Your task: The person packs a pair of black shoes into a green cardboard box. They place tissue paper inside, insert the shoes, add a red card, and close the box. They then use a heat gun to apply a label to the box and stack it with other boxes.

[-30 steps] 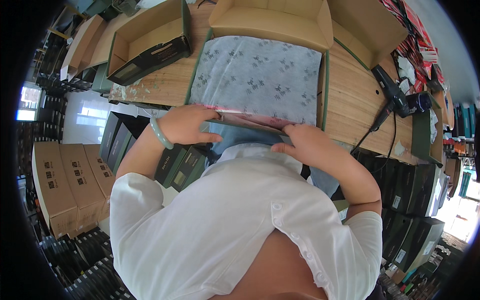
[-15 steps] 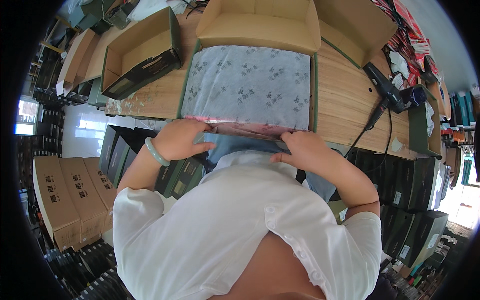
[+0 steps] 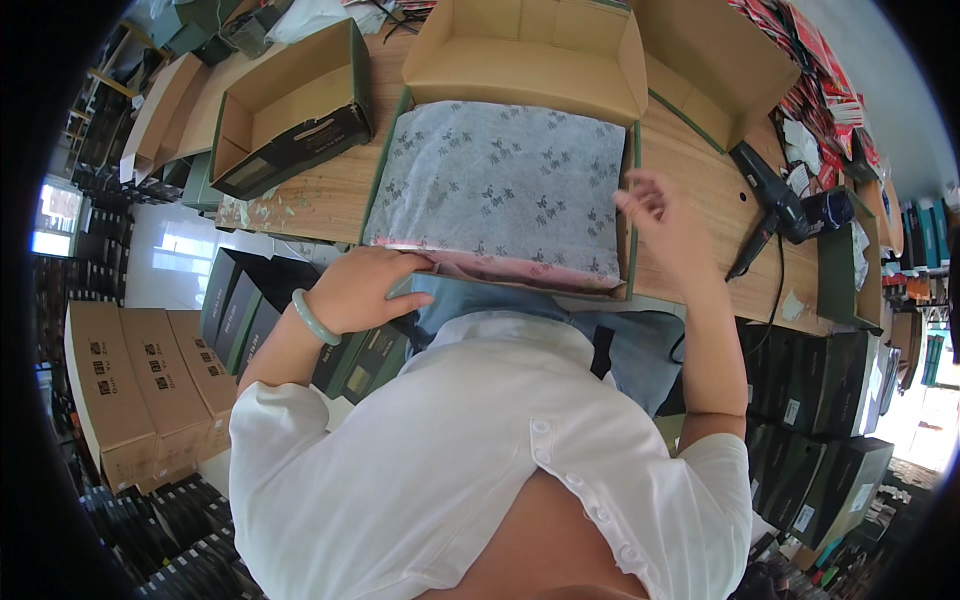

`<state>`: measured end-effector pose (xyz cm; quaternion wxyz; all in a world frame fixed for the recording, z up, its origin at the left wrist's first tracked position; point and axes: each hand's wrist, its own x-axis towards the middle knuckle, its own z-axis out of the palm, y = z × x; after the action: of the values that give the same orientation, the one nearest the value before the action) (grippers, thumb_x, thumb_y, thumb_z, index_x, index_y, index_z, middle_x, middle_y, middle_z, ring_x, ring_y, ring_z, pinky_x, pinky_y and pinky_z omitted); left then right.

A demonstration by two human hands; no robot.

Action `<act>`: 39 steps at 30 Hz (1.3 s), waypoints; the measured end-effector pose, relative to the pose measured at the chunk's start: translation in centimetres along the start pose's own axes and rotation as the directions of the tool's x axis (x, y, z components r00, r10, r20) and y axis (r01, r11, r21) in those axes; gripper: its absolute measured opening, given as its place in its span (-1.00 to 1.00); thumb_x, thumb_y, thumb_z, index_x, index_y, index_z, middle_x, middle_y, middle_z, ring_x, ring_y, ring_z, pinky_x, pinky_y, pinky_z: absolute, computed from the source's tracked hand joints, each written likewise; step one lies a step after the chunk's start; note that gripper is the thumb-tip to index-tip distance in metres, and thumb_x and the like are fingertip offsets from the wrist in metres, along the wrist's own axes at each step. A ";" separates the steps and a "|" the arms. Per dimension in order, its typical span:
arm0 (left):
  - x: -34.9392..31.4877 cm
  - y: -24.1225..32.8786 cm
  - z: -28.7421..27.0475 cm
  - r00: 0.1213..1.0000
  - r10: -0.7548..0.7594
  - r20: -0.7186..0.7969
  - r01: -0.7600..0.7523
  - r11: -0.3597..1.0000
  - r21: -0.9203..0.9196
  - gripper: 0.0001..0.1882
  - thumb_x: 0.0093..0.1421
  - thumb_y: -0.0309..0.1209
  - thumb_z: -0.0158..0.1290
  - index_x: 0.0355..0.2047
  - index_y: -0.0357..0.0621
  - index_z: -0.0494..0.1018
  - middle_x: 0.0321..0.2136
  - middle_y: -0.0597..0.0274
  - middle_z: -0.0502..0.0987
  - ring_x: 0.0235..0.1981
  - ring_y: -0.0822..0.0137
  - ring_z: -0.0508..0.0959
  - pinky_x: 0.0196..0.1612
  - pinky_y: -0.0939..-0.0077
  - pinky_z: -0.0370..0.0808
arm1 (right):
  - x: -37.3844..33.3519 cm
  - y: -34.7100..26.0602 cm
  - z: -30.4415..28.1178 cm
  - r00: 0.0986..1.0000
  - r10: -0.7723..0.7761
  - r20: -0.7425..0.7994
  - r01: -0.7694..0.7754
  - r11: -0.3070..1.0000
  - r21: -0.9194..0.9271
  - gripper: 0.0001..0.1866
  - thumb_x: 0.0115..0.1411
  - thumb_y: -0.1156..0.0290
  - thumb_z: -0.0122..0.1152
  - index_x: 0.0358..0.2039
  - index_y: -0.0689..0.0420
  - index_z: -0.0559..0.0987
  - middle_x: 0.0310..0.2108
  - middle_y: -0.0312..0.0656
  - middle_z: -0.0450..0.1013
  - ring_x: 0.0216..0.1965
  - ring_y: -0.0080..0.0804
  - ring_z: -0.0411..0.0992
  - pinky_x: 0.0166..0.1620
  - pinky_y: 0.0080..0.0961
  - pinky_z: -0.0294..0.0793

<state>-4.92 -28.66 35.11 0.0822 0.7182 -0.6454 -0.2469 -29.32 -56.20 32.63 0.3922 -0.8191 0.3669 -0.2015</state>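
In front of me stands a cardboard box [image 3: 632, 215] with green edges, its lid [image 3: 525, 70] folded back at the far side. White tissue paper [image 3: 500, 190] with a dark printed pattern covers what lies inside. A pinkish layer shows along the near side of the paper. My left hand [image 3: 365, 287] grips the box's near wall at the left corner, fingers over the edge and thumb outside. Off the wall, my right hand [image 3: 655, 215] hovers at the box's right edge, empty, its fingers loosely bent and apart, slightly blurred.
An open box [image 3: 290, 110] sits at the table's left, another open box [image 3: 715, 60] at the far right. A black hair dryer [image 3: 770, 190] with a cord lies on the right. Brown cartons [image 3: 140, 390] and dark boxes [image 3: 800, 380] are stacked at the sides.
My right hand has let go of the near wall and moved up and right to the box's right edge. My left hand stays on the near wall.
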 end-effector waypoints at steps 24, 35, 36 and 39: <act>-0.8 0.5 2.4 0.978 0.037 -0.205 -0.017 0.995 0.095 -0.61 0.18 -0.04 0.10 -0.10 0.04 0.51 -0.18 0.20 0.58 -0.04 0.20 0.50 0.24 -0.02 -0.08 | 4.1 -0.9 0.7 0.885 -0.459 -0.078 0.445 0.883 -0.151 -0.71 0.05 0.29 0.38 -0.22 0.13 0.64 -0.09 -0.14 0.51 -0.04 -0.14 0.44 0.03 -0.33 0.40; -1.7 0.9 2.8 0.949 -0.014 -0.316 0.052 0.993 0.111 -0.64 0.22 -0.14 0.08 -0.03 0.04 0.50 -0.16 0.30 0.57 -0.05 0.26 0.50 0.32 -0.02 -0.15 | -6.2 1.1 -0.5 0.913 -0.372 0.165 0.407 0.851 -0.331 -0.85 -0.11 0.42 0.43 -0.51 0.11 0.61 -0.27 -0.25 0.40 -0.19 -0.19 0.32 -0.09 -0.31 0.34; -1.7 0.9 2.8 0.949 -0.020 -0.316 0.058 0.992 0.111 -0.64 0.21 -0.14 0.08 -0.03 0.04 0.51 -0.16 0.30 0.58 -0.05 0.26 0.50 0.32 -0.02 -0.15 | -6.3 1.1 -0.5 0.911 -0.382 0.158 0.413 0.848 -0.331 -0.85 -0.12 0.42 0.43 -0.52 0.13 0.61 -0.28 -0.24 0.40 -0.20 -0.18 0.33 -0.11 -0.31 0.35; -1.9 1.0 2.8 0.951 -0.037 -0.307 0.075 0.991 0.114 -0.64 0.21 -0.16 0.08 -0.02 0.03 0.51 -0.14 0.30 0.57 -0.02 0.26 0.50 0.33 -0.03 -0.17 | -6.6 1.2 -0.6 0.918 -0.367 0.152 0.398 0.853 -0.339 -0.86 -0.11 0.42 0.43 -0.56 0.12 0.60 -0.29 -0.24 0.40 -0.19 -0.19 0.32 -0.11 -0.29 0.34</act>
<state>-7.14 -26.43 33.59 0.1288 0.7694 -0.6185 -0.0949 -34.48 -52.00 31.77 0.2006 -0.9414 0.2111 -0.1703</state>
